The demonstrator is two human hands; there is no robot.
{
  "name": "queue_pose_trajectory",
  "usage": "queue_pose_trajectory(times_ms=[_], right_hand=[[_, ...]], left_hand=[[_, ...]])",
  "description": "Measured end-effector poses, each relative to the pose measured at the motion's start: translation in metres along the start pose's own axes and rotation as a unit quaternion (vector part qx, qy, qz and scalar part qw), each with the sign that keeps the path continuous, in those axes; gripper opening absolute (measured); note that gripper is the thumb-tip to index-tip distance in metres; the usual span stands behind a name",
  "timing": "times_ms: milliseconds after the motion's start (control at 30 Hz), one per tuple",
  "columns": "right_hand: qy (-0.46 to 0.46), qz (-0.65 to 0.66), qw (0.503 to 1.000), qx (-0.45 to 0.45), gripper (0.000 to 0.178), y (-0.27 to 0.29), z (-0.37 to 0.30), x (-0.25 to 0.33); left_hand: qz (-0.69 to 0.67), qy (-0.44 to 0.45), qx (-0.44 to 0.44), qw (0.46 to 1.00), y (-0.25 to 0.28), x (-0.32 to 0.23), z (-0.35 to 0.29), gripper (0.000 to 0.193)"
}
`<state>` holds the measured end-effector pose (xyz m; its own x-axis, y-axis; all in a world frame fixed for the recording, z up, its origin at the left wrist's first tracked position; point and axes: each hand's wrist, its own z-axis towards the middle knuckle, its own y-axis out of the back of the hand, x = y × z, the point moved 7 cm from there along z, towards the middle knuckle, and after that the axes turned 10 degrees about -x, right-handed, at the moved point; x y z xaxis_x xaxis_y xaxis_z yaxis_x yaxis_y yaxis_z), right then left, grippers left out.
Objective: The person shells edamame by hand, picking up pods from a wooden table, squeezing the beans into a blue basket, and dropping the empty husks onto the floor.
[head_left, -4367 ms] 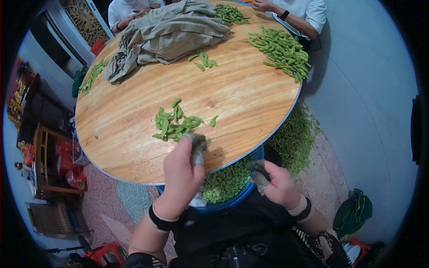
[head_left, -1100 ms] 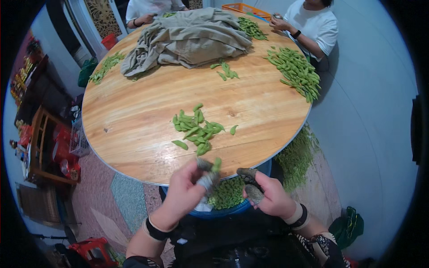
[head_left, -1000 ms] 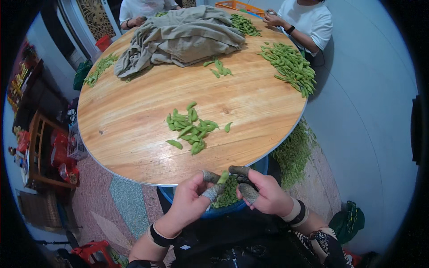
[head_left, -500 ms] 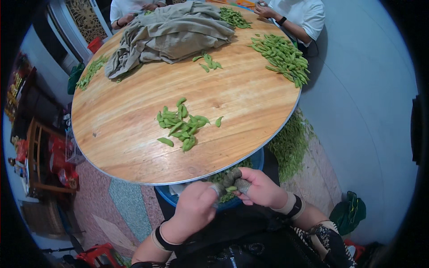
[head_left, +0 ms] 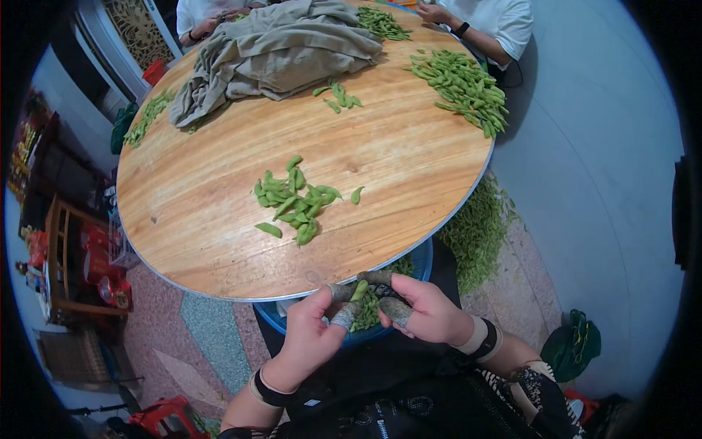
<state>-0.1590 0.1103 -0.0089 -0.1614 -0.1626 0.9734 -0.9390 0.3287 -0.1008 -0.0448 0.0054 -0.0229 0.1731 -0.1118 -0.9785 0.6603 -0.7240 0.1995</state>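
Both my hands are over a blue basin [head_left: 426, 260] at the table's near edge, with grey wrapping on the thumbs and index fingers. Between its thumb and index finger my left hand [head_left: 310, 335] pinches a green soybean pod [head_left: 359, 291], which points upward. Close on the right, my right hand [head_left: 436, 314] has thumb and index finger apart, with nothing visible between them. Its index fingertip is close to the pod's top; whether they touch I cannot tell. Beneath my fingers, green pods or shells [head_left: 365, 316] lie in the basin.
On the round wooden table [head_left: 197, 219] lie a small pod pile [head_left: 296, 201], a larger pile [head_left: 464, 88] and a bunched grey cloth [head_left: 292, 55]. Two people in white sit across it. Empty-looking shells [head_left: 479, 238] heap at the right. A red stool [head_left: 164, 417] stands lower left.
My hands have drawn slightly apart. The right thumb and index finger have opened, and a pod now shows upright in my left hand's pinch.
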Motion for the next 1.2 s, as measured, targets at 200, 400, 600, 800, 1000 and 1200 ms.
queue_pose_trajectory(times_ms=[200, 400, 600, 800, 1000, 1200], right_hand=[[-0.041, 0.035, 0.999, 0.002, 0.039, 0.000, 0.003, 0.001], [-0.209, 0.278, 0.933, 0.096, 0.027, -0.015, -0.010, -0.014], [-0.244, 0.306, 0.915, 0.099, 0.029, -0.020, -0.009, -0.015], [-0.216, 0.197, 0.956, 0.032, 0.026, -0.018, 0.000, -0.039], [-0.176, 0.173, 0.969, 0.014, 0.024, -0.015, 0.005, -0.036], [-0.134, 0.132, 0.982, -0.019, 0.024, -0.012, 0.007, -0.037]], left_hand=[[0.246, -0.152, -0.002, 0.957, -0.001, -0.032, -0.002, 0.023], [-0.255, 0.207, 0.173, 0.929, -0.012, -0.002, -0.009, 0.026], [-0.336, 0.188, 0.181, 0.905, -0.018, 0.006, -0.008, 0.024], [0.276, -0.168, 0.024, 0.946, -0.004, -0.014, -0.004, 0.027], [0.357, -0.361, -0.076, 0.858, -0.011, -0.032, -0.011, 0.023], [0.310, -0.295, -0.025, 0.903, -0.017, -0.019, -0.009, 0.028]])
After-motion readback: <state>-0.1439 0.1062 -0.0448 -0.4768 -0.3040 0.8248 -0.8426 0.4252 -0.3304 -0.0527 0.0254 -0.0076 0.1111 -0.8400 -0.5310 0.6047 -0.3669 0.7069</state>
